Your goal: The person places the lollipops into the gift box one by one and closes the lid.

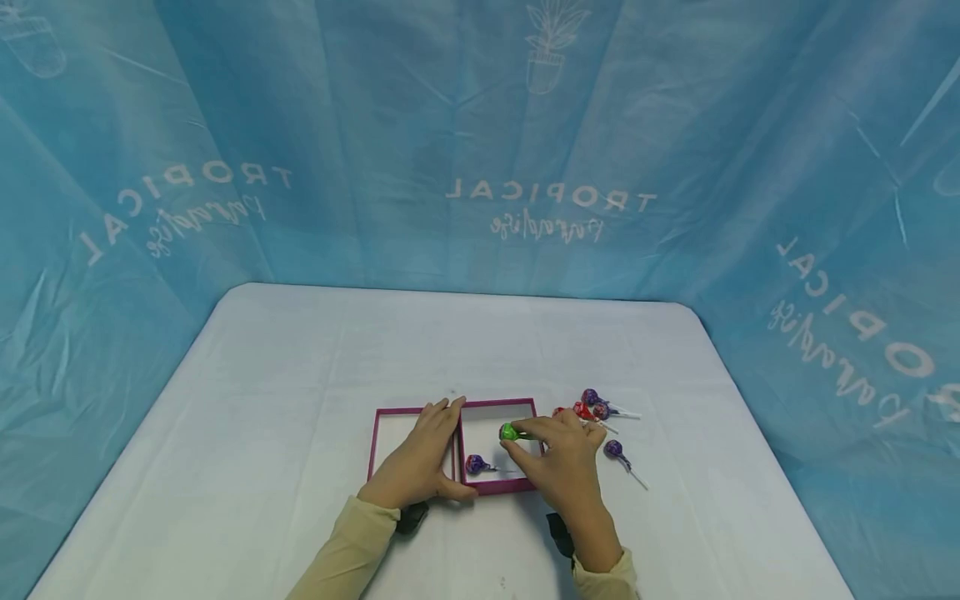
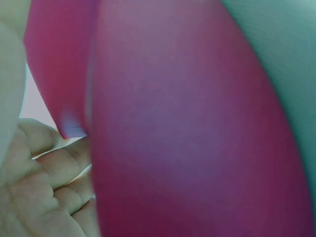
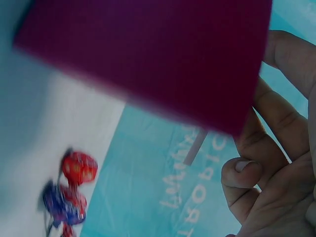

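Two shallow magenta-rimmed boxes lie side by side on the white table. My left hand (image 1: 423,454) holds the right-hand box (image 1: 498,487) at its left side, fingertips at the far edge and thumb at the near edge. The left-hand box (image 1: 372,446) is partly hidden under this hand. My right hand (image 1: 564,458) pinches a green-wrapped lollipop (image 1: 508,432) between thumb and fingers over the right-hand box. Inside that box, near its left wall, lies a purple lollipop (image 1: 476,464). In both wrist views, magenta box walls hide part of the fingers.
Right of the boxes lie several loose lollipops: purple ones (image 1: 591,397) and red ones (image 1: 583,410) in a cluster, partly behind my right hand, and another purple lollipop (image 1: 614,450) closer to me. A blue printed curtain (image 1: 390,225) surrounds the white table (image 1: 300,350).
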Motion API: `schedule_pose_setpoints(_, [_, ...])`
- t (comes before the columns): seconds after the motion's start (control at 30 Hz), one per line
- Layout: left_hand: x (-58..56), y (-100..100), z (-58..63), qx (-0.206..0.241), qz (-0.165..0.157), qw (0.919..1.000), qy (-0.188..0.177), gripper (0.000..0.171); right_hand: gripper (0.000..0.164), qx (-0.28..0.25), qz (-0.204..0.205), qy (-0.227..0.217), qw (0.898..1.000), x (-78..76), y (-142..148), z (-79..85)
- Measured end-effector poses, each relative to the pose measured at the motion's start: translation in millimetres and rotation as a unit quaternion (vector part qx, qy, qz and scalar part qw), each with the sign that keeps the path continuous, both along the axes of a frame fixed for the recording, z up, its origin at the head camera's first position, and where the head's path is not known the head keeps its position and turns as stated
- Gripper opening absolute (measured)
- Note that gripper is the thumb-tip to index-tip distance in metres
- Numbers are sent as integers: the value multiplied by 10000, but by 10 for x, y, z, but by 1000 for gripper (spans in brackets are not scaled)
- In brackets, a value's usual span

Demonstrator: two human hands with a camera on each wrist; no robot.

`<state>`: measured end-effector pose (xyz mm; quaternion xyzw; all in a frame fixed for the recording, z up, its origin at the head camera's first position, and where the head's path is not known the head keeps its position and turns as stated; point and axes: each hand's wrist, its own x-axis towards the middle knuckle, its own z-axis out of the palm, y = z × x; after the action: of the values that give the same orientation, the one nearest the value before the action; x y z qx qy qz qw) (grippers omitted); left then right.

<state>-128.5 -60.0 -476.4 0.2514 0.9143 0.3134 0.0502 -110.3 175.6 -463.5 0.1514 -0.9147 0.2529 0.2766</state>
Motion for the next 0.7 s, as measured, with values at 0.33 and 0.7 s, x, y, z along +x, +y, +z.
schedule_pose_setpoints(0.33, [-25,0,-32,-82,-141,9998,99,132,27,-5,310,-102,9995,22,-210,-13])
schedule_pose_setpoints(0.7, [-35,-31,-44,-74,-104,9998,168,132,26,235,31,-620,9978,8,-343,-36])
